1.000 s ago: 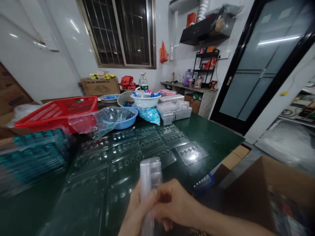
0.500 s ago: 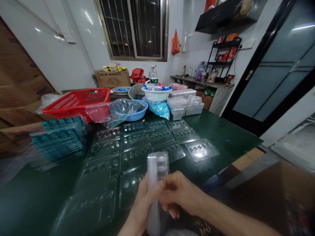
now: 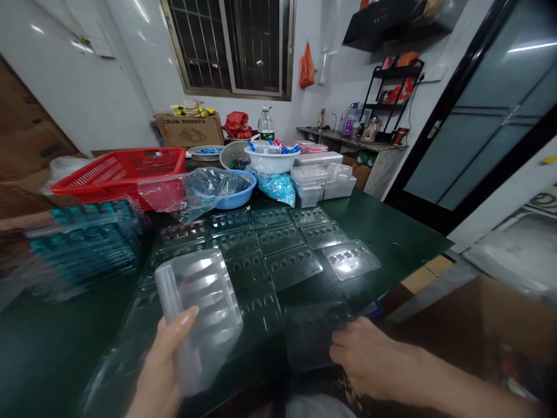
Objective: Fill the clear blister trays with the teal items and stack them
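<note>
A thick stack of clear plastic blister trays [image 3: 209, 302] is gripped in my left hand [image 3: 167, 354], thumb across its face, tilted above the table. Over the table's near edge, my right hand [image 3: 365, 354] pinches a single clear blister tray [image 3: 311, 334] by its right side; the tray is blurred by motion. More blister trays [image 3: 289, 264] lie flat in rows on the dark green table, each with a line of moulded hollows. One tray [image 3: 351, 259] at the right end of the rows shines brightly. The held stack hides part of the left rows.
Left of the rows stands a pile of teal moulded trays [image 3: 87, 244]. Behind are a red basket [image 3: 126, 174], a blue basin [image 3: 237, 197], a white bowl [image 3: 272, 161], a bag of turquoise pieces [image 3: 276, 187] and clear boxes [image 3: 324, 183]. A cardboard box [image 3: 470, 331] sits at lower right.
My hands have moved apart. The stack has gone left and turned its face toward me in my left hand, while my right hand has drawn a single tray away to the right.
</note>
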Tool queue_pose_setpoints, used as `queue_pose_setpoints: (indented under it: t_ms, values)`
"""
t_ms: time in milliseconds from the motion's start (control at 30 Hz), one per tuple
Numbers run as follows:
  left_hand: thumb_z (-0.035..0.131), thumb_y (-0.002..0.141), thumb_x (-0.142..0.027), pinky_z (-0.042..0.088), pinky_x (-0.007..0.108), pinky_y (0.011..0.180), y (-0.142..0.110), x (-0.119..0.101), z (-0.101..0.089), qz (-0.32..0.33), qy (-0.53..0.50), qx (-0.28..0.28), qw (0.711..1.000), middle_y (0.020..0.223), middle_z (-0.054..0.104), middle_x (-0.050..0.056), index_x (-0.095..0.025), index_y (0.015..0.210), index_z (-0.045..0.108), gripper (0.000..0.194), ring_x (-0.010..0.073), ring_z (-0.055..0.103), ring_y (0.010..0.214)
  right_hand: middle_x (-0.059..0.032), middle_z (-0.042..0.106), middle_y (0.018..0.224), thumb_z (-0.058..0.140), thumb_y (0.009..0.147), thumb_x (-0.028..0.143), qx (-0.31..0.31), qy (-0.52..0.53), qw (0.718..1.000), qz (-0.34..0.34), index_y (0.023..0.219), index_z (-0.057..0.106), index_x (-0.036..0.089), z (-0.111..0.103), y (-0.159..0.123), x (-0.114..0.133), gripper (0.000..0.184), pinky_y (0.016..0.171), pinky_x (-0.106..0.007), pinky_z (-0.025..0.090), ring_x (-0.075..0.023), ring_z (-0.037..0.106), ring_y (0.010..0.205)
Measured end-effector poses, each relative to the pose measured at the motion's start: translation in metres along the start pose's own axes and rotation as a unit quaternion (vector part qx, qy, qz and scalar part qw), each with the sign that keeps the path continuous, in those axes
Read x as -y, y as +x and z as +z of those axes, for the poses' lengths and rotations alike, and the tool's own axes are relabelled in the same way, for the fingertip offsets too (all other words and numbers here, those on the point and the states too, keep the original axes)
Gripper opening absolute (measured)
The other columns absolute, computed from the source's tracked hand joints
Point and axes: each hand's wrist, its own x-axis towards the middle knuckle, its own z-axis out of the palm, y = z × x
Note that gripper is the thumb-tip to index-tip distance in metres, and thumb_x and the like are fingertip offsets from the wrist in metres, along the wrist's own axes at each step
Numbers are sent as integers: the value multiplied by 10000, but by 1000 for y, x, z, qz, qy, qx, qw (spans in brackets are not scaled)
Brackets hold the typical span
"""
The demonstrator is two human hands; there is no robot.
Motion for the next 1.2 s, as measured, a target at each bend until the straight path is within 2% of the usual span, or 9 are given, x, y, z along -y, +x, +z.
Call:
queue_pose_setpoints:
  t_ms: [133,500,600,700,767,833,967,1100,1200]
  values:
    - [694,581,-235,535,273,501,-9,9,8,-8,14,19,1000,702,687,-11,-258,1229,432,699,220,641,628,-27,558,665,484,713,111,34,-100,994,-35,739,550,161,21,16,-19,87,454,-261,189,-132,480,544]
    - [703,557,-244,527,293,530,-20,20,27,-25,48,31,998,677,672,11,-213,1197,459,685,229,641,629,-34,573,724,502,738,74,12,-134,991,-29,763,574,147,12,33,-55,106,508,-236,279,-130,522,626]
    - [710,540,-270,512,304,508,-23,25,37,-29,42,64,997,693,680,28,-204,1217,433,734,252,640,641,-49,588,744,554,754,169,-20,-90,996,12,752,577,132,4,29,-51,44,528,-235,313,-143,530,637]
    - [723,540,-283,513,307,561,-29,35,52,-36,56,75,995,783,690,43,-213,1234,410,765,264,635,747,-26,584,721,622,727,374,-110,103,987,61,790,585,134,-13,27,-30,250,534,-224,349,-126,523,621]
    - [735,532,-291,510,296,618,-35,41,66,-12,73,123,990,839,690,62,-192,1209,451,741,266,622,808,14,559,655,632,705,430,-149,326,932,60,805,586,141,-23,30,-10,309,497,-186,355,-85,496,563]
    - [730,543,-311,507,283,619,-41,45,79,18,91,181,979,875,685,81,-173,1177,494,690,271,617,822,38,526,594,644,685,440,-142,527,837,41,780,583,132,-30,37,6,328,441,-156,351,-54,459,489]
    - [673,608,-383,491,289,480,-49,48,95,10,122,232,965,805,688,86,-180,1230,430,698,238,632,597,32,528,531,697,634,392,-103,711,695,32,675,573,102,-31,52,15,319,354,-144,363,-45,457,389]
    - [647,622,-417,479,309,465,-48,48,99,-3,130,262,956,591,658,57,-137,1215,432,690,210,589,442,4,572,560,703,637,370,-87,774,627,15,687,586,88,-28,54,8,309,338,-136,398,-55,505,390]
    - [644,620,-419,480,312,475,-45,50,99,-12,119,258,959,576,651,59,-129,1147,493,620,238,615,508,-1,579,563,681,660,394,-98,788,607,-4,687,576,86,-27,52,5,327,322,-129,394,-59,514,391]
